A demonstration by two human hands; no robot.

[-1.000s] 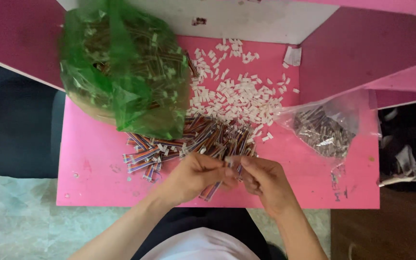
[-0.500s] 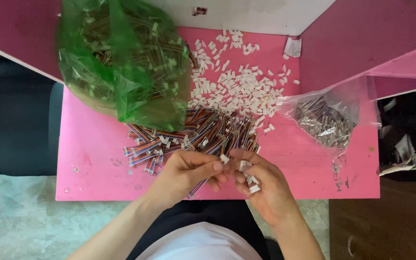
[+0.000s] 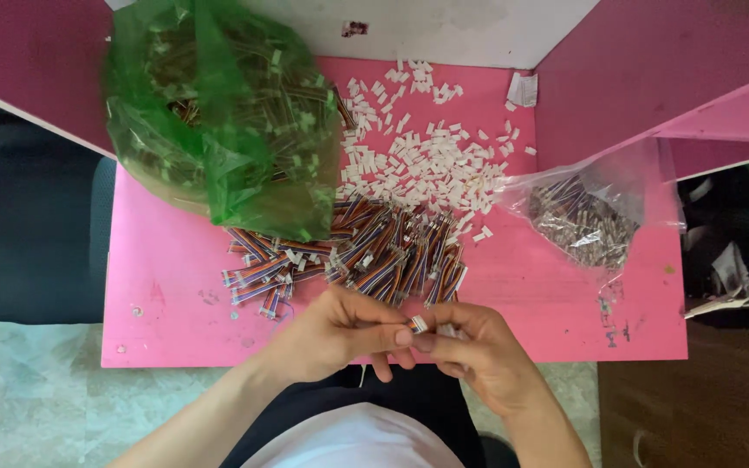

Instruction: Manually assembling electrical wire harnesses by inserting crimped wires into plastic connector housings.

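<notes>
Hands meet at the near edge of the pink worktop [image 3: 166, 286]. Left hand [image 3: 340, 334] and right hand [image 3: 478, 351] are both closed, pinching one small piece [image 3: 417, 324] between fingertips; it looks like a white plug on a short striped wire end, though it is too small to be sure. The fit probably goes best with the plug held square and the wire gripped close to its tip.

Just beyond, a loose pile of striped wires [image 3: 374, 251]. Past that, scattered white plugs [image 3: 426, 160].

Right, a clear bag [image 3: 591, 217] lying open, holding more wire pieces. Far left, a green bag [image 3: 218, 121], bulging, stuffed with the same kind.
</notes>
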